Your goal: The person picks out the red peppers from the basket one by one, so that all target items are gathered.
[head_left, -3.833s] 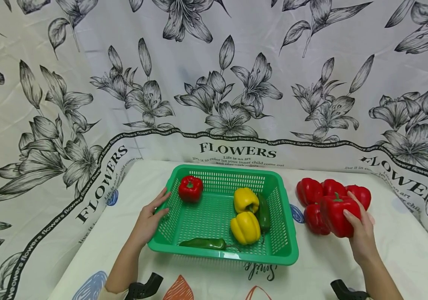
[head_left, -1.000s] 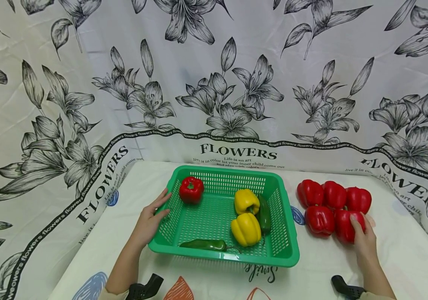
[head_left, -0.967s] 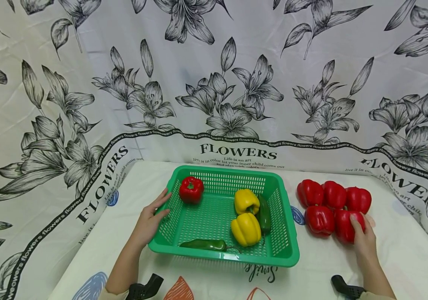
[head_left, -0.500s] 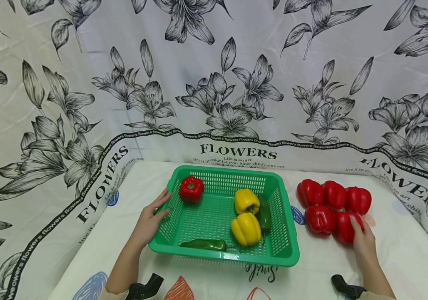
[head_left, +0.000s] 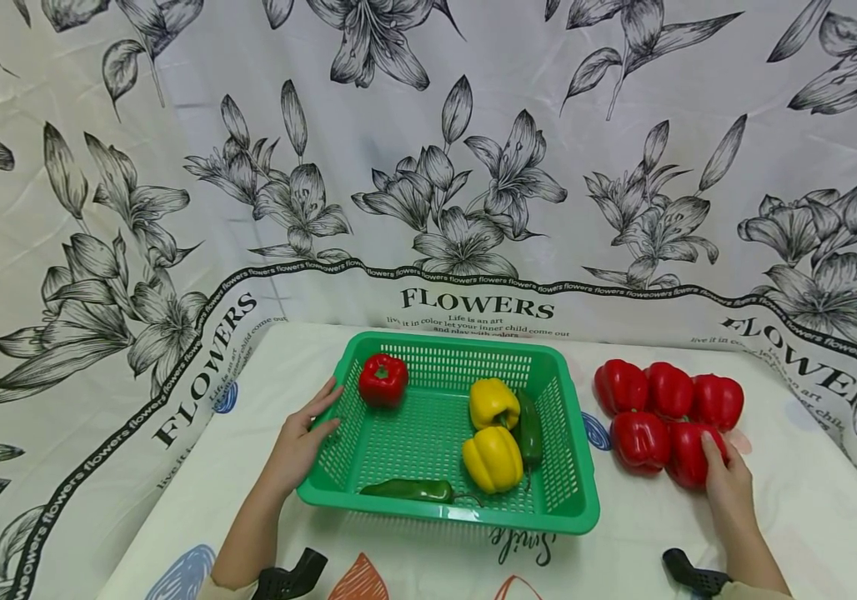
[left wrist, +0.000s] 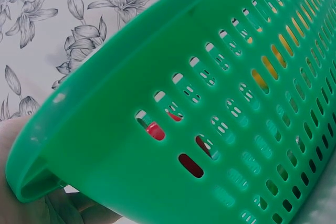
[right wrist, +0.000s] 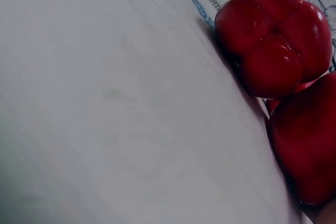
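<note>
At the right in the head view, my right hand [head_left: 729, 487] grips a red bell pepper [head_left: 689, 457], thumb on its upper right side. That pepper sits in the front row against another red bell pepper [head_left: 639, 442]; three more red ones [head_left: 670, 389] form the row behind. My left hand [head_left: 299, 437] holds the left side of a green perforated basket [head_left: 439, 518], fingers at its rim [left wrist: 94, 72]. Inside lie a red bell pepper [head_left: 383, 381], two yellow bell peppers [head_left: 492, 458] and two long green peppers [head_left: 408, 489]. The right wrist view shows red peppers [right wrist: 273, 35], with the hand almost out of frame.
A white printed cloth [head_left: 623, 542] covers the table. Behind it hangs a white curtain [head_left: 413, 125] with black flower drawings. The basket's right wall [head_left: 574, 433] stands a short way left of the red pepper rows. Black wrist mounts [head_left: 289, 575] sit on both forearms.
My right hand has lowered the red bell pepper from above the group into the front row, then nudged it slightly left against its neighbour. The left hand and basket have stayed put.
</note>
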Demonstrator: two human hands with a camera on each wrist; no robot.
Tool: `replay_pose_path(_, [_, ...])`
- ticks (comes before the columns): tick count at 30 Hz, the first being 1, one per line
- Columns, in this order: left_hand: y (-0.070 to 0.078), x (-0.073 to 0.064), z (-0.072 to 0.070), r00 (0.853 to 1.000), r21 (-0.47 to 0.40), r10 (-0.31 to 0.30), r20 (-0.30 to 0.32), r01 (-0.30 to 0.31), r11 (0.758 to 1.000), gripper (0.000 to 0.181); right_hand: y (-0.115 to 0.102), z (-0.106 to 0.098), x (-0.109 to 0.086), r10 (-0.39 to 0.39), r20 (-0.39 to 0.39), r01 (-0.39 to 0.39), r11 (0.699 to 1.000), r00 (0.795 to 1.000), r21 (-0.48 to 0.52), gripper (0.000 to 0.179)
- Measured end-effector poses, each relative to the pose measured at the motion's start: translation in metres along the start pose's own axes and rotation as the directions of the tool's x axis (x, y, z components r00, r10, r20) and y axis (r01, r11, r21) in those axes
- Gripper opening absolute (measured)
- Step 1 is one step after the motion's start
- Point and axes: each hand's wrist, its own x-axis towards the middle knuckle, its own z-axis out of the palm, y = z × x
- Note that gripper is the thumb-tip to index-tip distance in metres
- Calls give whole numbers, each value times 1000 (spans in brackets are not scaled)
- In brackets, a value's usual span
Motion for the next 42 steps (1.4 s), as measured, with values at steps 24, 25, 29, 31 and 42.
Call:
replay_pose_path(24, [1,-1,0,1000,4,3,-8,-3,1000,47,-48,-11,-21,9,21,-8,1000,1000,-21,77])
replay_pose_path(25, [1,-1,0,1000,5,3,-9,-3,1000,47,-51,-11,-22,-5,33,6,1000,999,-29,77])
replay_pose_path(29, [1,-1,0,1000,8,8,-10,-8,1000,47,-63,-4,-26,-76,74,82,993,994,-82,77])
replay_pose_path(31, [1,-1,0,1000,8,9,-11,-9,1000,47,-70,0,-29,-127,100,137,985,987,-109,78])
replay_pose_path(42, [3,-2,1,1000,0,18,-12,-18,1000,47,-112,25,-37,-287,283,343,923,915,-176,79])
